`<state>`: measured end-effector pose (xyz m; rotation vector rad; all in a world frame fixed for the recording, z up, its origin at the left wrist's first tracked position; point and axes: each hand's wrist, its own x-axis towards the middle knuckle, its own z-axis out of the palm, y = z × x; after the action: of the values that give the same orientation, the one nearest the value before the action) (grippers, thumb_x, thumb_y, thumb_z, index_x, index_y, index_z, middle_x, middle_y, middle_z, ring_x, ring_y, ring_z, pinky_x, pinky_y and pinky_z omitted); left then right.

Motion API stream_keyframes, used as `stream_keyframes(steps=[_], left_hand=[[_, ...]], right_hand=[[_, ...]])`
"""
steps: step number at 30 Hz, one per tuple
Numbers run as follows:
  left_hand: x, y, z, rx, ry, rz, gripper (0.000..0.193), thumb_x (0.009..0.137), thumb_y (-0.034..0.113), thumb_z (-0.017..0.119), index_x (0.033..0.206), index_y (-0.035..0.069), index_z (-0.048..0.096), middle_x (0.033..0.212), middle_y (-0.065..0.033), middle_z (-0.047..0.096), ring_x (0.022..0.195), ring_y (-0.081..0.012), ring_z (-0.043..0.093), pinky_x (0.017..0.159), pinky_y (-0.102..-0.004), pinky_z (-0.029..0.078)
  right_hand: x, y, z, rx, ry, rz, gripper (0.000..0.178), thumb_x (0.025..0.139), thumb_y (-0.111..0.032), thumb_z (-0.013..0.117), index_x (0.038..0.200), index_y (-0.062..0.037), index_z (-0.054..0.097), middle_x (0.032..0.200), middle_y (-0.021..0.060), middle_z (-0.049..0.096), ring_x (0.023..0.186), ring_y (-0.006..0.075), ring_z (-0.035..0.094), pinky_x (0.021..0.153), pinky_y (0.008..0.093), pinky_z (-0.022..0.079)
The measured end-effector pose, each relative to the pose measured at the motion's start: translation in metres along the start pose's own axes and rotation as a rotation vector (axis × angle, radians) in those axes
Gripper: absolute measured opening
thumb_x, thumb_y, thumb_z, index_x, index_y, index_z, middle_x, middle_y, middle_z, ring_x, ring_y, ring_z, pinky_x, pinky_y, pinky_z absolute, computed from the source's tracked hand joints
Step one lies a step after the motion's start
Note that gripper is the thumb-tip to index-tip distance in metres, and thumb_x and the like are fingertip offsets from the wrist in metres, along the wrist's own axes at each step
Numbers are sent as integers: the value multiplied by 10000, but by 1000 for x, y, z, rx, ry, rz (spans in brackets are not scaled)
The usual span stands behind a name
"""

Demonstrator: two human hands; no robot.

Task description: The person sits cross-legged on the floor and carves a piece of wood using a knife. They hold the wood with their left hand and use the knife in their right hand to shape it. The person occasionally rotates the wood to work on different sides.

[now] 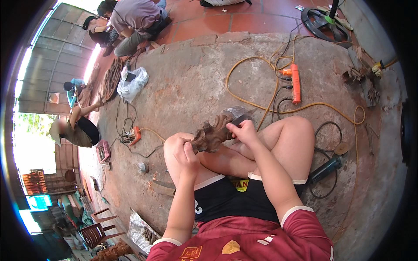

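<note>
Dark blade: Because the right hand [246, 132] is clutching a dark, flat, pointed, apparently metal tool [241, 119] right beside a dark brown, knobbly carved wooden piece [209, 137], a slip is seeming to me the likeliest mishap; a skid off an uneven surface would be causing it.
Bare skin: The crossed bare legs [222, 163] are sitting under the work with nothing visible covering them, so a stray stroke could be ending in a nick there, or on the left hand [186, 157].
Carved relief: Its thin, raised lobes are looking breakable to me; too much force, or a twist of the left wrist, could be chipping one.
Yellow cord: A long yellow cable [313, 104] is looping over the grey concrete floor [187, 82] beyond the knees, and a stretching leg could be snagging it and tugging the orange power strip [296, 84].
Left grip: The fingers are clamping around the left end of the carving.
Right grip: The fingers are curling around the tool; I am not managing to tell whether they are also touching the wood.
Carving's place: It is resting between the two separated hands, slanting up to the right, in front of the body and over the legs.
</note>
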<state>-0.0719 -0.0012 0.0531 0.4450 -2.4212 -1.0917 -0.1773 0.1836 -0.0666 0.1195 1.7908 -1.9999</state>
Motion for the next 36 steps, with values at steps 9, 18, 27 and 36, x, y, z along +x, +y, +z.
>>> stream_keyframes(steps=[9,18,27,36], left_hand=[[10,2,-4,26,51,48,291,868,179,416,781,-60,556,689,-154,543,666,-249,519,650,-369,425],[13,-1,-4,59,117,115,281,859,176,420,769,-58,547,691,-173,561,685,-292,534,689,-399,435],[36,-43,-7,-45,188,-41,261,916,146,418,737,-28,493,635,-114,503,623,-176,465,605,-323,405],[43,-72,-9,-80,212,-67,246,909,133,442,745,-35,516,633,-137,524,618,-191,489,598,-339,423]], right_hand=[[2,4,6,-133,-21,-92,364,815,-316,788,709,19,695,615,56,651,552,116,578,531,332,462],[2,4,10,-74,-29,-37,343,827,-277,767,708,34,685,600,114,650,534,177,608,542,346,478],[8,3,12,-57,25,-111,337,843,-278,782,707,17,694,617,-11,622,563,72,524,521,291,434],[28,19,2,-194,245,-109,281,862,-234,749,763,26,708,675,22,681,607,74,576,556,285,458]])
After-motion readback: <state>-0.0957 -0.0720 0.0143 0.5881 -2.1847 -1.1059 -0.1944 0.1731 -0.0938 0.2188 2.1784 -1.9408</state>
